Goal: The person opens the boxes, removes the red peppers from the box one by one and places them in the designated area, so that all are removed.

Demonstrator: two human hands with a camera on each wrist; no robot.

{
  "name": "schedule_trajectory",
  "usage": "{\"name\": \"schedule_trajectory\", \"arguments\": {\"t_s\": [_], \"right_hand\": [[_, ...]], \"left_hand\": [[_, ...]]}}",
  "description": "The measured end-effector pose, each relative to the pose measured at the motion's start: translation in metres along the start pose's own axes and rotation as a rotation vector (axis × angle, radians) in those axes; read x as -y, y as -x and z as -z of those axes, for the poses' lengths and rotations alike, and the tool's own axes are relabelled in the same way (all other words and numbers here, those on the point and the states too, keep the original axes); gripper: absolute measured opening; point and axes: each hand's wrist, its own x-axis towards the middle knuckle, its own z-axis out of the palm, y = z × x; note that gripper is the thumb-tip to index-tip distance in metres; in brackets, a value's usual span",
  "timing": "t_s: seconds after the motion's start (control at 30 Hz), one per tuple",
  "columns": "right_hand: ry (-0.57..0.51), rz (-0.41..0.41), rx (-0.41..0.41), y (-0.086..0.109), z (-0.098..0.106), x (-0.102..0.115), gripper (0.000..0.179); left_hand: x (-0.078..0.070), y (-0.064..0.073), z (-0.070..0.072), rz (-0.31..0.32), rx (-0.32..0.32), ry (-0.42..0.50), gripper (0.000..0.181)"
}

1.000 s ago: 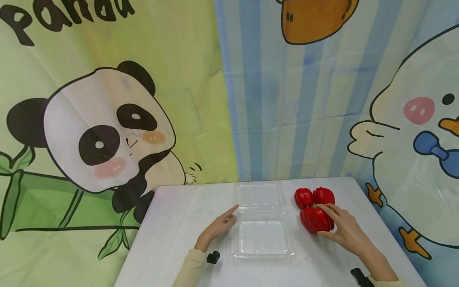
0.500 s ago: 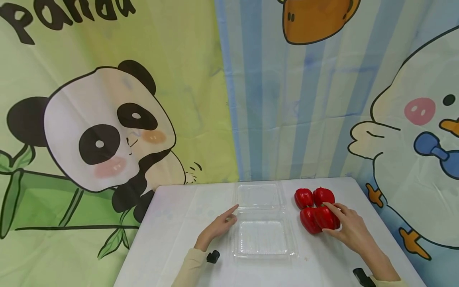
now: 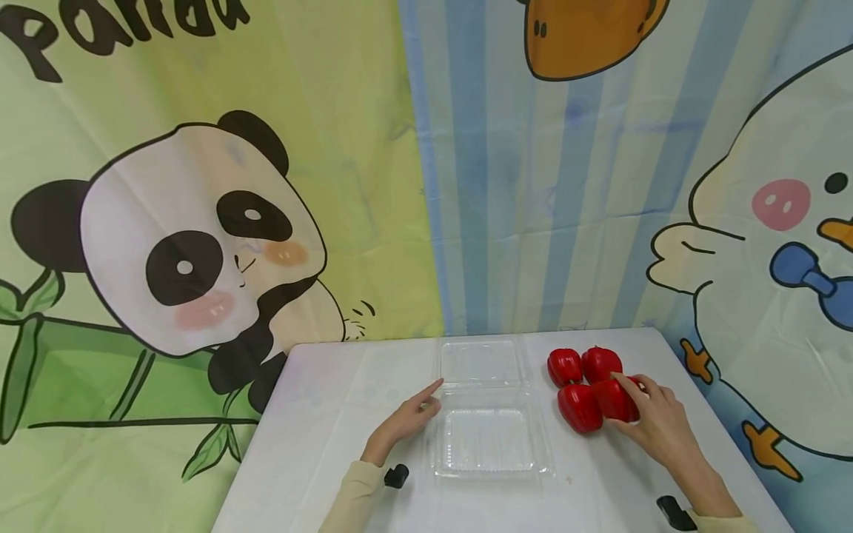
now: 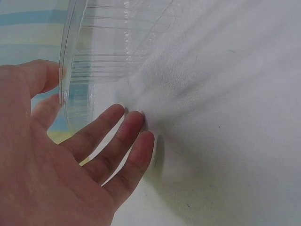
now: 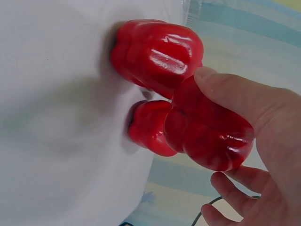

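My right hand (image 3: 662,426) grips a red bell pepper (image 3: 609,400) between thumb and fingers. In the right wrist view this pepper (image 5: 211,129) overlaps two other red peppers. Beside it on the table lie a front pepper (image 3: 580,409), a back left pepper (image 3: 564,367) and a back right pepper (image 3: 601,363). A clear plastic clamshell box (image 3: 489,444) lies unfolded, its other half (image 3: 483,365) towards the back. My left hand (image 3: 405,422) is at the box's left side, fingers loosely extended. In the left wrist view its thumb and forefinger are right at the transparent rim (image 4: 65,52).
The white table (image 3: 333,422) ends at a cloth backdrop with a printed panda (image 3: 200,252) and a white cartoon bird (image 3: 766,333). A black wrist device (image 3: 396,477) is at the left sleeve, another black device (image 3: 676,512) at the right.
My right hand has moved slightly to the right with the gripped pepper, uncovering more of the front pepper. The left hand and the box have stayed where they were.
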Motion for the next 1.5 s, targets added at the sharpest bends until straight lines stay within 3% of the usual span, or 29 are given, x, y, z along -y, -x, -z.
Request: {"name": "schedule_trajectory", "arguments": {"t_s": [0.6, 0.97, 1.5], "right_hand": [[0.039, -0.025, -0.066, 0.000, -0.018, -0.016, 0.095], [0.035, -0.023, -0.056, -0.001, -0.027, -0.026, 0.094], [0.029, -0.066, 0.024, -0.004, -0.038, -0.030, 0.099]], "left_hand": [[0.000, 0.000, 0.000, 0.003, 0.005, -0.006, 0.053], [0.000, -0.001, -0.002, 0.022, 0.000, 0.004, 0.052], [0.002, -0.001, -0.003, 0.032, -0.004, 0.021, 0.052]]}}
